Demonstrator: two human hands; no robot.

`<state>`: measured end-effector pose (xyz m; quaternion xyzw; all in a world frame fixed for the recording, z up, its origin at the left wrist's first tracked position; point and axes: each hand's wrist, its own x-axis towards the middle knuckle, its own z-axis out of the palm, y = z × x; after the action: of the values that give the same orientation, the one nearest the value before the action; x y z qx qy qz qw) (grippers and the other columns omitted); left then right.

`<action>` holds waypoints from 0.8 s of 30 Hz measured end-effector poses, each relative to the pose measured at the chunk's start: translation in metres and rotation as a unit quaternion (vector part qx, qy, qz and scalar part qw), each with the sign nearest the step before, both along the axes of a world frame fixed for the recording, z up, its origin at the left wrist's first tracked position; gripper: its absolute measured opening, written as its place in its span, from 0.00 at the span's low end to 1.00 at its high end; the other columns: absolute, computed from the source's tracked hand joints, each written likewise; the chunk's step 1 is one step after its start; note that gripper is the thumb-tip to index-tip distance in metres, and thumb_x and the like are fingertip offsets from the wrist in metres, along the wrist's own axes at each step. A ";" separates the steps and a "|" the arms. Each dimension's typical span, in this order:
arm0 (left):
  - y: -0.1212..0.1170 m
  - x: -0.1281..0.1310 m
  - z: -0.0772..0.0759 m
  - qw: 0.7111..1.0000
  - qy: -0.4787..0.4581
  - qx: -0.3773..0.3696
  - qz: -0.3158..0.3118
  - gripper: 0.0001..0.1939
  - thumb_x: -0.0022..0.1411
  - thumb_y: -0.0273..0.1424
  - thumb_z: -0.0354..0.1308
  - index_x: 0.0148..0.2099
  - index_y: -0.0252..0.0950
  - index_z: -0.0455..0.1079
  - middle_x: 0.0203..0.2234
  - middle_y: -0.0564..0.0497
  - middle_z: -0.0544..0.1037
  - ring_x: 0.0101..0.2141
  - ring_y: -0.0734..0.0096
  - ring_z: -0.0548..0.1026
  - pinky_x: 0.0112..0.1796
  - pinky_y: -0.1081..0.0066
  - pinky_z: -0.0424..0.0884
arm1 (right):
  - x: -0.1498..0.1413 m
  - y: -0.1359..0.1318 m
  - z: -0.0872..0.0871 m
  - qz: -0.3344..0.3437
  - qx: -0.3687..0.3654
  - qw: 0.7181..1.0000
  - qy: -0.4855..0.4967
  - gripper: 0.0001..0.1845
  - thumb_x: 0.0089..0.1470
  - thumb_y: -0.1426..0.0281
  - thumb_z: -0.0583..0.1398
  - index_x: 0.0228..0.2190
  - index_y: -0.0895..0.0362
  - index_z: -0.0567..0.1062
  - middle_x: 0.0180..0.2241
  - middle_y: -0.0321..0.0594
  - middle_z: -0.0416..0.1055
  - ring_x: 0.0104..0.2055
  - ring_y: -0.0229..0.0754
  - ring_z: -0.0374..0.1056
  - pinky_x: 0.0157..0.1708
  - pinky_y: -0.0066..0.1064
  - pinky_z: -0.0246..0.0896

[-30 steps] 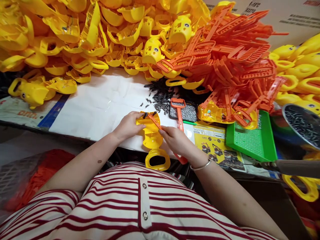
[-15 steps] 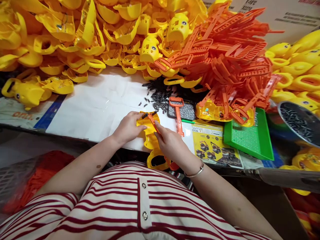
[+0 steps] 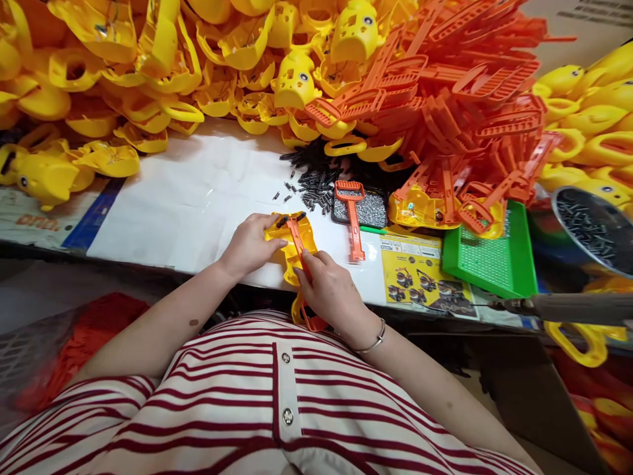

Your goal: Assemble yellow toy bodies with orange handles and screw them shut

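My left hand [image 3: 253, 245] grips the left edge of a yellow plastic toy shell [image 3: 307, 231], which lies with its hollow side up at the table's front edge. Small black parts [image 3: 283, 221] sit at the shell's far end. In my right hand [image 3: 329, 287] is an orange plastic handle piece [image 3: 297, 239], its narrow end laid inside the shell near the black parts. The piece's wide loop end hangs below my right hand, beside the shell's yellow ring grip. Another orange handle piece [image 3: 353, 221] rests on a dark tray of small metal screws [image 3: 372, 215].
Loose black parts [image 3: 319, 188] are heaped behind the shell. Yellow shells [image 3: 227, 46] pile up at the back, with orange handle pieces [image 3: 459, 105] to their right. A green basket [image 3: 525, 257], a printed yellow sheet [image 3: 420, 280] and a bowl of dark screws [image 3: 593, 231] stand at right.
The orange piece in my right hand has straightened and now lies along the inside of the shell, its tip at the black parts. The view has shifted slightly.
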<state>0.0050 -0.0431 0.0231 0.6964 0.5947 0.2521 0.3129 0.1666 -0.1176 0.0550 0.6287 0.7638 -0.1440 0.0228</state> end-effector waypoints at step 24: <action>0.001 0.001 0.003 0.999 -0.030 -0.027 0.013 0.25 0.49 0.29 0.65 0.52 0.32 0.75 0.50 0.44 0.77 0.53 0.58 0.73 0.58 0.64 0.64 | 0.000 -0.010 0.001 0.054 -0.001 0.996 -0.065 0.24 0.66 0.69 0.44 0.58 0.62 0.68 0.42 0.52 0.73 0.35 0.44 0.71 0.26 0.32 0.56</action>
<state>0.0059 -0.0424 0.0260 0.6718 0.6006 0.2611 0.3461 0.1670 -0.1273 0.0557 0.5944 0.7936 -0.1023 0.0809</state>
